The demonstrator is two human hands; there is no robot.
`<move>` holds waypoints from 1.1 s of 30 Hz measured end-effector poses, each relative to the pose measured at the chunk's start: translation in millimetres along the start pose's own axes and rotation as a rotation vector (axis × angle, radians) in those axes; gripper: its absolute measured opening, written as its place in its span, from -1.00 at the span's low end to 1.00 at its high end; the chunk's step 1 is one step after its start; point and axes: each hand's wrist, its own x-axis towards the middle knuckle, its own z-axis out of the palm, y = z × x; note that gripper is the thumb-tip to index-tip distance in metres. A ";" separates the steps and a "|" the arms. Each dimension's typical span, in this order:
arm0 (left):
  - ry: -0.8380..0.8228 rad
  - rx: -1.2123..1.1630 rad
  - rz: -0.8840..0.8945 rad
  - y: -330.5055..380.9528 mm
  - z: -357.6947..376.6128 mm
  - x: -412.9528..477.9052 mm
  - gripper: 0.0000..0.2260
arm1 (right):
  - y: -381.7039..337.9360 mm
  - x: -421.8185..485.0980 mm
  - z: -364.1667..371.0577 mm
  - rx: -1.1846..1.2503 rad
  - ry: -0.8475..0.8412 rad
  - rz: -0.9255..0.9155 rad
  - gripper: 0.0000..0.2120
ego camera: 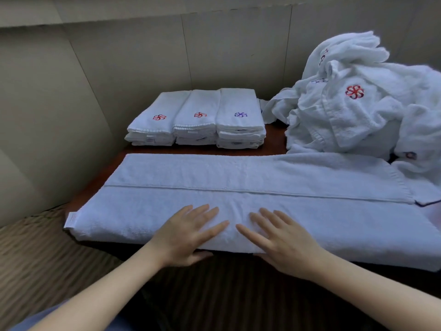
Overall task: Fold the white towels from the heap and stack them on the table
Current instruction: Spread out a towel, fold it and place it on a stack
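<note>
Left hand (191,231) and right hand (279,237), both flat with fingers spread wide and gripping nothing, press side by side on the middle of the towel (238,199) now being folded. The palms lie near the front edge, probably to smooth the top layer and set the lengthwise fold, whose hem runs as a straight line just beyond the fingertips. The towel lies across the dark worktop (274,139) in a long band, its near edge overhanging the front; a small label (70,220) shows at its left end. This spread position likely leaves both ends free for the crosswise folds to come. At the back, against the wall (119,68), three stacks of folded towels (196,118) stand touching one another, emblems uppermost, clear of the folding area. The heap (358,96) of unfolded white towels sits at the right, within reach, its lower edge touching the spread towel's far right end.
</note>
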 end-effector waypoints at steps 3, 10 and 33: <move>0.302 -0.013 0.014 -1.1 4.9 -7.9 -0.67 | 4.2 -0.6 -2.1 0.087 0.172 -0.016 -0.48; 0.138 0.099 -0.578 -48.7 -28.9 -15.4 -0.57 | 37.7 2.7 -23.0 0.064 0.013 0.438 -0.37; -0.044 -0.129 -1.360 -233.2 65.1 19.3 -0.77 | 237.9 71.7 58.9 0.177 -0.562 0.852 -0.70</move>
